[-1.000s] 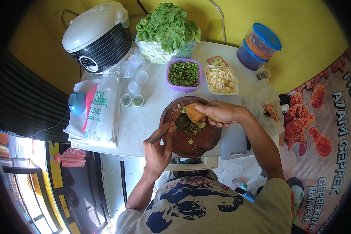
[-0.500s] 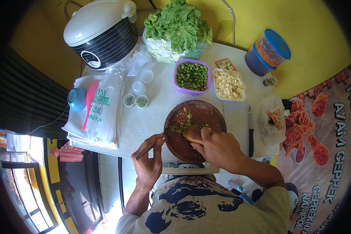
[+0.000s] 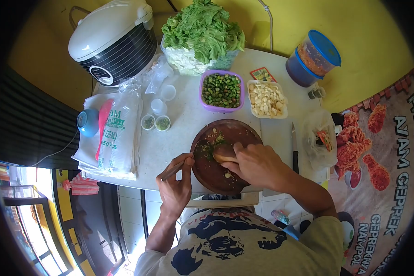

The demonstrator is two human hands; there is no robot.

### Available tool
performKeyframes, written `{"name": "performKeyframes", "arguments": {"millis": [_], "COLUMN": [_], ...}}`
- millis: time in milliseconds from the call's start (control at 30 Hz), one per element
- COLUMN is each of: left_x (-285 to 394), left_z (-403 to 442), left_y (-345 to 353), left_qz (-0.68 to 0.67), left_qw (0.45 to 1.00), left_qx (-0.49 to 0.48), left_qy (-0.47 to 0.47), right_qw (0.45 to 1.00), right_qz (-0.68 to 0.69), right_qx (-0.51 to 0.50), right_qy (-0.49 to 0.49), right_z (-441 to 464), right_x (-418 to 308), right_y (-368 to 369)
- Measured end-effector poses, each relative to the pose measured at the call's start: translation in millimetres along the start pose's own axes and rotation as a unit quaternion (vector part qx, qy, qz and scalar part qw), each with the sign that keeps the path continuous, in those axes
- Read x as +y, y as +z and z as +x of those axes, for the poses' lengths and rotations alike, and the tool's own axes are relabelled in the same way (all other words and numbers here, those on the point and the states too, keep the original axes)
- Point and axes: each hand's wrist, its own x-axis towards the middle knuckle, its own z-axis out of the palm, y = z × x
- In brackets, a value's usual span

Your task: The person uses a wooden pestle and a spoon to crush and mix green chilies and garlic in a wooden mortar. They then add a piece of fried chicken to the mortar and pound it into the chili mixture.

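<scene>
My right hand (image 3: 257, 164) is closed around a wooden pestle (image 3: 223, 155), whose head presses into a round brown mortar (image 3: 241, 131). Crushed green bits (image 3: 211, 148) and small pale pieces lie in the mortar beside the pestle. At the mortar's left rim, my left hand (image 3: 175, 184) grips a spoon by its handle (image 3: 172, 171). The spoon's bowl reaches inside the mortar and is hard to make out against the dark surface.
Beyond the mortar stand a purple tub of cut green chillies (image 3: 201, 103), a tray of peeled garlic (image 3: 267, 99) and a lettuce container (image 3: 188, 64). A knife (image 3: 295, 156) lies at right. Left are small plastic cups (image 3: 163, 123), plastic packs (image 3: 119, 156) and a rice cooker (image 3: 115, 37).
The view has shifted slightly. My right hand has moved the pestle a little within the mortar, and pale pieces now show below it. My left hand keeps hold of the spoon at the rim.
</scene>
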Motion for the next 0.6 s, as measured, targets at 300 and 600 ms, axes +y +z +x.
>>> {"name": "performKeyframes", "arguments": {"millis": [300,600], "left_x": [-2.8,2.0], "left_z": [16.9,-12.3], "left_y": [23.6,12.3], "left_qz": [-0.009,-0.054], "left_qw": [0.999,0.995], "left_qx": [-0.019,-0.061], "left_qy": [0.045,0.062], "right_qw": [0.912,0.932], "right_qz": [0.389,0.292], "right_qx": [-0.012,-0.184], "right_qy": [0.130,0.107], "right_z": [0.1,40.3], "right_x": [56.3,71.0], "right_y": [0.8,-34.3]}}
